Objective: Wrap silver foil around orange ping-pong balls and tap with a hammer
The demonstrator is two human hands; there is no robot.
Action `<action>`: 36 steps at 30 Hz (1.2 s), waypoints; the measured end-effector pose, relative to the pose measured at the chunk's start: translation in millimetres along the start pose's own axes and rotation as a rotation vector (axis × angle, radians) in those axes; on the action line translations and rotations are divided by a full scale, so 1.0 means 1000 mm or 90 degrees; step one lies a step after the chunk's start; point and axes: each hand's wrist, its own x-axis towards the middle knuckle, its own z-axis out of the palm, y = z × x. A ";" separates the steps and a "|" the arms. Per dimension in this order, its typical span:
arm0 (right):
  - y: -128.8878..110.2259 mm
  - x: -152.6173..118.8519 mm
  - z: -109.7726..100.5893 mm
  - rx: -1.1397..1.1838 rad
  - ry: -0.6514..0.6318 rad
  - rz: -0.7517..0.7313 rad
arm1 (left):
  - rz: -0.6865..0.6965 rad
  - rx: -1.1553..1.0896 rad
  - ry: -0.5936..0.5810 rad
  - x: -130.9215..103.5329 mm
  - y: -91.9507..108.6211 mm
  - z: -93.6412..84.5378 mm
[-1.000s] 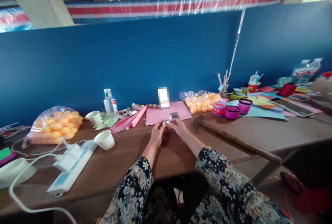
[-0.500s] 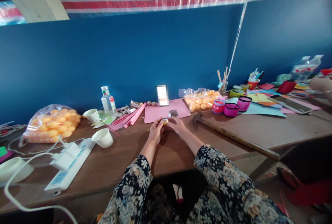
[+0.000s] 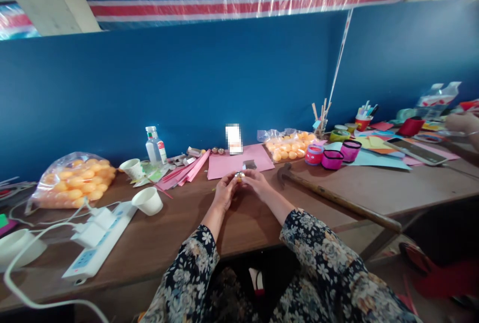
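Observation:
Between my two hands is a small shiny, metallic round object (image 3: 240, 175), held above the brown table (image 3: 247, 228). My left hand (image 3: 225, 189) has its fingers wrapped on the object's left side. On the other side, the fingers of my right hand (image 3: 258, 183) close on it as well. Its details are too small to make out. Just beyond my fingers lies a pink sheet (image 3: 220, 166) with a small dark piece (image 3: 249, 164) on it. Two similar shiny balls (image 3: 218, 151) rest at the sheet's back left.
A hammer (image 3: 337, 201) lies to the right. Bags of orange balls (image 3: 80, 181) (image 3: 290, 147), a white cup (image 3: 148, 201), a power strip (image 3: 99, 243), pink strips (image 3: 189, 171) and a bottle (image 3: 152, 144) stand around. Another person's hand (image 3: 462, 122) is far right.
The fingers of my right hand have come closer over the shiny object, which looks slightly turned. The view has shifted slightly.

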 end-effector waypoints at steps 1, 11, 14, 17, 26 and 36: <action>0.000 0.000 0.000 0.008 -0.007 0.003 | 0.002 -0.004 -0.005 0.000 0.000 0.000; 0.003 -0.001 0.000 0.089 -0.045 0.008 | -0.002 -0.037 0.013 0.001 -0.002 -0.001; 0.006 0.000 -0.001 0.098 -0.050 0.009 | -0.007 -0.042 0.024 0.001 -0.001 -0.001; 0.007 0.001 -0.002 0.095 -0.050 0.009 | -0.004 -0.037 0.012 0.000 0.000 0.000; 0.003 -0.001 0.001 0.090 -0.049 0.015 | 0.000 -0.016 0.004 -0.001 0.000 0.000; 0.009 0.002 -0.003 0.105 -0.074 0.003 | 0.000 -0.014 -0.015 -0.002 0.000 0.000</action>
